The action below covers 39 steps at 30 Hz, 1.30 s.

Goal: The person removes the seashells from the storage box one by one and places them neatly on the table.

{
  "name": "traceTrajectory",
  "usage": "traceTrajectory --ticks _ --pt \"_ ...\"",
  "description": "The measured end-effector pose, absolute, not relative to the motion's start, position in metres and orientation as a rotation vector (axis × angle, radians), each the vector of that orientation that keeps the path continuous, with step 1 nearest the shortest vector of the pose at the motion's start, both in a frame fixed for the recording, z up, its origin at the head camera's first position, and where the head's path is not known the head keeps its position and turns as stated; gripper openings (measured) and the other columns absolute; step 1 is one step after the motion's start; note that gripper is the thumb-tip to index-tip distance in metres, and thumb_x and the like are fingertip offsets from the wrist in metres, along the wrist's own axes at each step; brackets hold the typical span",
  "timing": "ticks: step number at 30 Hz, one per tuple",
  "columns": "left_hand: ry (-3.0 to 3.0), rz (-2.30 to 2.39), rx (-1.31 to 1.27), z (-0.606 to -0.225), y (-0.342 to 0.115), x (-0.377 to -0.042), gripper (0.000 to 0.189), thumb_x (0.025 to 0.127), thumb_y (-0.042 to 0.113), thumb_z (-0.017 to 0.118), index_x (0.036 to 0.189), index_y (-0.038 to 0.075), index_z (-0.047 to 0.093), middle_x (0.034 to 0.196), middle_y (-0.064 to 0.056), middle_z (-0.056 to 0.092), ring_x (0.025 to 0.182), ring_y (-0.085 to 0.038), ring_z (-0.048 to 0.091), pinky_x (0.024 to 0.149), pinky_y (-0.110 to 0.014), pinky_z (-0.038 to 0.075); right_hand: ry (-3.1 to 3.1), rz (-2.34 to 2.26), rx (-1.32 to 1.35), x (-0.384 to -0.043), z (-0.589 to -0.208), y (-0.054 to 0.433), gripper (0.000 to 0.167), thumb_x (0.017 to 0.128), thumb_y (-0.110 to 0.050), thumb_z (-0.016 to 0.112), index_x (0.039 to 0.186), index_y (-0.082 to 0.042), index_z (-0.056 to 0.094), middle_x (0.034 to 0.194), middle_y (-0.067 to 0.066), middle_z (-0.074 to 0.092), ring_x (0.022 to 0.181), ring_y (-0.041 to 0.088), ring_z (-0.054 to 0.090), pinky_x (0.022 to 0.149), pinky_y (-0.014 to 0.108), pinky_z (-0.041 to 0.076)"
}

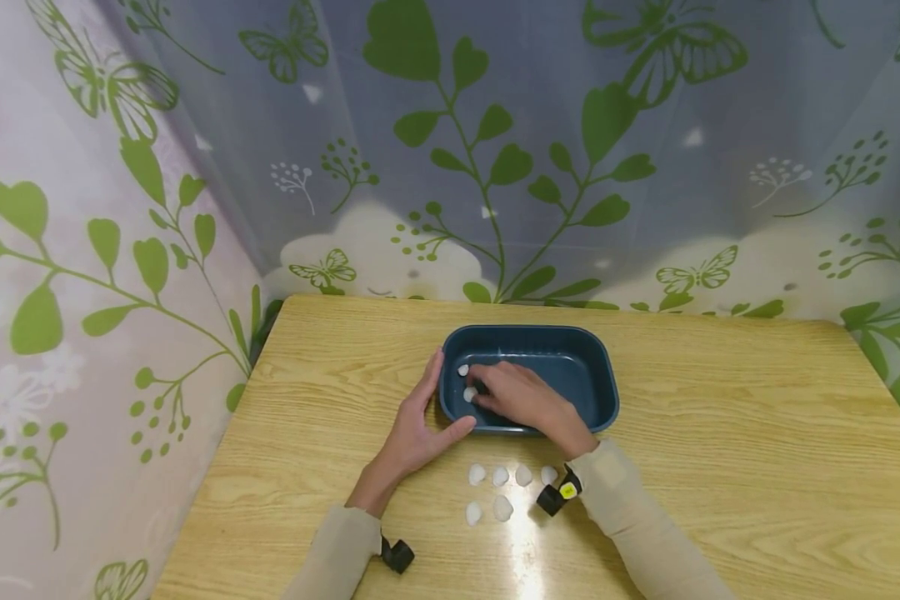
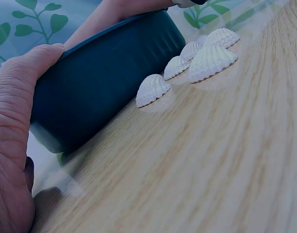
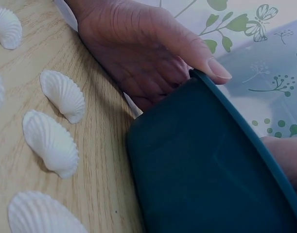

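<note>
A dark blue plastic basin (image 1: 577, 354) stands on the wooden table. My left hand (image 1: 412, 433) holds its near-left corner, the thumb on the front rim and the fingers along the left end. In the left wrist view, the left thumb (image 2: 46, 56) lies on the basin's rim. My right hand (image 1: 521, 396) reaches inside with its fingers bent and pinches a small white seashell (image 1: 470, 394) near the left wall. A second white shell (image 1: 462, 370) lies just behind it in the basin. The right fingertips are hidden behind the basin wall in the right wrist view.
In front of the basin, several white ribbed shells lie in two rows, including one in the back row (image 1: 501, 476) and one nearer the front (image 1: 503, 508). The wooden table (image 1: 720, 417) meets a leaf-patterned curtain (image 1: 540, 233) at the back.
</note>
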<state>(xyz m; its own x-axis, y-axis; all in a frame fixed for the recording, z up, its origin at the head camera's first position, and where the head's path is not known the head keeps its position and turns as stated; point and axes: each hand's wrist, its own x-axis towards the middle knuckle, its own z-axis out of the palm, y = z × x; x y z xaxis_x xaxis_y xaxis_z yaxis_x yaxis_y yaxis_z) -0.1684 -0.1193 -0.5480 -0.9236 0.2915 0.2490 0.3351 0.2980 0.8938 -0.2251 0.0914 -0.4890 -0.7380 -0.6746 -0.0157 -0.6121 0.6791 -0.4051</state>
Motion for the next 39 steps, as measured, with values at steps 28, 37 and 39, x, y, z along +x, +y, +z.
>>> traceTrajectory --ticks 28,37,39 --pt "-2.493 -1.757 -0.591 -0.549 -0.118 -0.168 0.103 0.093 0.036 0.08 0.169 0.029 0.01 0.174 0.007 0.012 0.16 -0.014 0.012 0.129 -0.049 0.018 2.641 -0.643 -0.988 -0.216 -0.477 0.103 0.015 0.103 -0.018 0.067 0.111 -0.006 0.066 0.086 -0.003 0.065 0.063 0.006 0.052 0.058 0.023 0.046" --pt "-2.497 -1.766 -0.568 -0.543 -0.118 -0.166 0.105 0.091 0.022 0.082 0.169 0.022 0.012 0.175 -0.003 0.014 0.16 -0.019 0.013 0.128 -0.051 0.019 2.662 -0.649 -0.99 -0.207 -0.463 0.114 0.02 0.103 -0.019 0.068 0.116 -0.005 0.066 0.083 -0.006 0.063 0.057 0.005 0.049 0.054 0.022 0.044" --pt "-2.505 -1.748 -0.571 -0.547 -0.119 -0.168 0.105 0.092 0.028 0.082 0.169 0.027 0.011 0.175 0.001 0.014 0.16 -0.016 0.013 0.128 -0.05 0.019 2.687 -0.634 -1.0 -0.205 -0.461 0.117 0.02 0.103 -0.021 0.068 0.116 -0.006 0.066 0.081 -0.008 0.062 0.057 0.004 0.048 0.055 0.022 0.044"
